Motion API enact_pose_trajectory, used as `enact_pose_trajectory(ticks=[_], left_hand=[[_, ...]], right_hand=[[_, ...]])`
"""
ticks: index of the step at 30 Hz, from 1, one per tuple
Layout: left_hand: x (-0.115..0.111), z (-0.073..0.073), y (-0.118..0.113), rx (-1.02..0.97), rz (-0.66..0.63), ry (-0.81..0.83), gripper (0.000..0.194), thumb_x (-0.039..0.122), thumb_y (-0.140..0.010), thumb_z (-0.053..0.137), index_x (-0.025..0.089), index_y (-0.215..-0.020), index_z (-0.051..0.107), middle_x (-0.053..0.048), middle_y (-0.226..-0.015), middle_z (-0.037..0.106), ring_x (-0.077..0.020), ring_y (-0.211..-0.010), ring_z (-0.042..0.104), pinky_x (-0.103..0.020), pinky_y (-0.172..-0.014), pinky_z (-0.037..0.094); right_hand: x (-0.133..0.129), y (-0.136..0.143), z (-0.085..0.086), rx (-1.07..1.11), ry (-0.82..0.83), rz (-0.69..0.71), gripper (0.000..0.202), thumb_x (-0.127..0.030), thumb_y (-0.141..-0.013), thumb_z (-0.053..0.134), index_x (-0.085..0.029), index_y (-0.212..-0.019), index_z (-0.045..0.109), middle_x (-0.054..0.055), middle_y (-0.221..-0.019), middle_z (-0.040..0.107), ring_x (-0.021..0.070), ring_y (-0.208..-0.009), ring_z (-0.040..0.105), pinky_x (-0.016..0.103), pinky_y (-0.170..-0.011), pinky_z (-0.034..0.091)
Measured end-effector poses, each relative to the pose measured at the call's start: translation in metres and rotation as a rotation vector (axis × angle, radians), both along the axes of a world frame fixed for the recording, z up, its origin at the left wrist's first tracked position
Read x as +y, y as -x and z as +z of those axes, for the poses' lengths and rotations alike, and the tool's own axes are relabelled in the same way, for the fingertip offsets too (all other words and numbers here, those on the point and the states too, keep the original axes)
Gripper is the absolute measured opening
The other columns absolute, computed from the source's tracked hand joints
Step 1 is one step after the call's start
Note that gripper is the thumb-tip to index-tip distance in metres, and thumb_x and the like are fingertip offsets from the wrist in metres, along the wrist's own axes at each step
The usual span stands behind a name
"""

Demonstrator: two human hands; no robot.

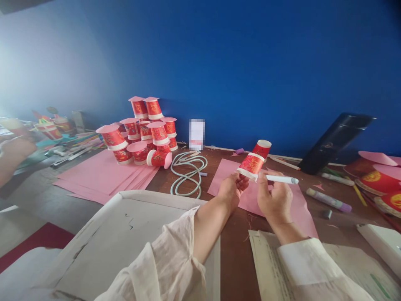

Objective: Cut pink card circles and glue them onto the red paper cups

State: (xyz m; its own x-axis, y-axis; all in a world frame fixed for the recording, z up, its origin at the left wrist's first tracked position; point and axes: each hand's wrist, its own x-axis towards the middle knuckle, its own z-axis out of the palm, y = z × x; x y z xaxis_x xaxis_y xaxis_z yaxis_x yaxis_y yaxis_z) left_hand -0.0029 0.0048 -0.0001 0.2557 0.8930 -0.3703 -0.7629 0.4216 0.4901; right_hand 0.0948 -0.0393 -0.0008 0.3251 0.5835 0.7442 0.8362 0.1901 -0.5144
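My left hand (pixel 231 189) is closed around the lower part of a red paper cup (pixel 251 164) with gold print, tilted above the desk. Between the fingers of my right hand (pixel 276 200) is a white marker pen (pixel 280 179), lying nearly level beside the cup's rim. Whether the pen touches the cup is hidden by my fingers. Just behind stands a second red cup (pixel 262 149), partly covered by the first. Beneath both hands lies a pink sheet of paper (pixel 296 207).
Red cups topped with pink discs (pixel 138 148) are stacked at left on pink sheets (pixel 87 173). A coiled cable (pixel 188 179) lies mid-desk. At right are a leaning black bottle (pixel 333 144), a glue stick (pixel 328 200) and more cups (pixel 380 179). Another person's hand (pixel 19 154) shows far left.
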Motion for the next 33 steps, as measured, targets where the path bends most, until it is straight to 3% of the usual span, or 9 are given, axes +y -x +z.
enact_pose_trajectory(ticks=[7, 10, 13, 16, 18, 21, 26, 30, 33], left_hand=[[0.000, 0.002, 0.000, -0.027, 0.015, 0.030, 0.015, 0.012, -0.088, 0.051, 0.009, -0.078, 0.061, -0.005, -0.068, 0.059, -0.0084, -0.058, 0.059, -0.019, -0.059, 0.049], [0.002, 0.003, 0.002, -0.081, 0.026, 0.026, 0.015, 0.012, -0.088, 0.050, 0.009, -0.077, 0.060, -0.004, -0.067, 0.058, -0.0078, -0.057, 0.059, -0.018, -0.058, 0.049], [0.002, 0.006, 0.004, -0.125, 0.000, 0.016, 0.015, 0.013, -0.088, 0.052, 0.009, -0.077, 0.060, -0.004, -0.065, 0.057, -0.0081, -0.057, 0.059, -0.018, -0.057, 0.050], [-0.001, 0.009, 0.004, -0.110, -0.065, 0.022, 0.014, 0.013, -0.087, 0.053, 0.008, -0.077, 0.061, -0.004, -0.064, 0.057, -0.0083, -0.056, 0.059, -0.017, -0.055, 0.050], [-0.004, 0.011, 0.004, -0.079, -0.120, 0.028, 0.013, 0.012, -0.086, 0.054, 0.007, -0.076, 0.061, -0.004, -0.063, 0.057, -0.0086, -0.055, 0.059, -0.017, -0.055, 0.050], [-0.008, 0.011, 0.002, -0.035, -0.174, 0.039, 0.012, 0.012, -0.085, 0.055, 0.008, -0.075, 0.061, -0.004, -0.062, 0.058, -0.0093, -0.055, 0.060, -0.018, -0.056, 0.050], [-0.015, 0.006, 0.000, -0.026, -0.235, -0.142, 0.008, 0.015, -0.083, 0.063, 0.008, -0.082, 0.066, -0.007, -0.073, 0.066, -0.0111, -0.068, 0.065, -0.021, -0.069, 0.053], [-0.019, 0.002, -0.002, 0.020, -0.317, -0.264, 0.007, 0.010, -0.079, 0.067, 0.006, -0.084, 0.068, -0.009, -0.078, 0.069, -0.0114, -0.072, 0.066, -0.022, -0.077, 0.052], [-0.017, 0.000, -0.002, 0.031, -0.277, -0.267, 0.006, 0.012, -0.078, 0.068, 0.006, -0.080, 0.068, -0.010, -0.076, 0.069, -0.0128, -0.072, 0.066, -0.024, -0.080, 0.053]], right_hand=[[-0.003, 0.004, 0.004, 0.097, -0.032, 0.031, 0.027, -0.042, -0.090, 0.050, -0.020, -0.094, 0.065, 0.009, -0.092, 0.070, 0.0213, -0.075, 0.064, 0.034, -0.068, 0.048], [0.000, 0.000, 0.003, 0.320, -0.060, 0.034, 0.031, -0.044, -0.091, 0.049, -0.021, -0.104, 0.064, 0.008, -0.093, 0.070, 0.0208, -0.076, 0.065, 0.036, -0.072, 0.050], [0.006, -0.007, -0.002, 0.631, 0.037, 0.048, 0.037, -0.049, -0.084, 0.057, -0.024, -0.111, 0.061, 0.006, -0.096, 0.069, 0.0203, -0.078, 0.066, 0.037, -0.073, 0.052], [0.012, -0.011, -0.007, 0.884, 0.157, 0.130, 0.052, -0.056, -0.076, 0.065, -0.025, -0.116, 0.057, 0.007, -0.106, 0.067, 0.0215, -0.085, 0.067, 0.034, -0.068, 0.054], [0.014, -0.011, -0.008, 0.964, 0.153, 0.219, 0.057, -0.058, -0.074, 0.066, -0.023, -0.118, 0.055, 0.007, -0.107, 0.067, 0.0208, -0.085, 0.068, 0.032, -0.066, 0.055], [0.013, -0.011, -0.007, 0.983, 0.115, 0.269, 0.058, -0.055, -0.071, 0.071, -0.020, -0.114, 0.057, 0.007, -0.102, 0.069, 0.0208, -0.080, 0.068, 0.031, -0.063, 0.055], [0.012, -0.015, -0.006, 0.943, 0.101, 0.097, 0.053, -0.054, -0.067, 0.074, -0.021, -0.106, 0.060, 0.006, -0.095, 0.070, 0.0239, -0.080, 0.067, 0.034, -0.063, 0.054], [0.014, -0.019, -0.007, 0.888, 0.150, 0.092, 0.055, -0.057, -0.069, 0.071, -0.021, -0.108, 0.059, 0.008, -0.099, 0.070, 0.0250, -0.083, 0.067, 0.036, -0.066, 0.053], [0.015, -0.021, -0.010, 0.799, 0.162, 0.036, 0.053, -0.059, -0.072, 0.067, -0.021, -0.108, 0.061, 0.009, -0.100, 0.069, 0.0269, -0.087, 0.067, 0.039, -0.071, 0.052]])
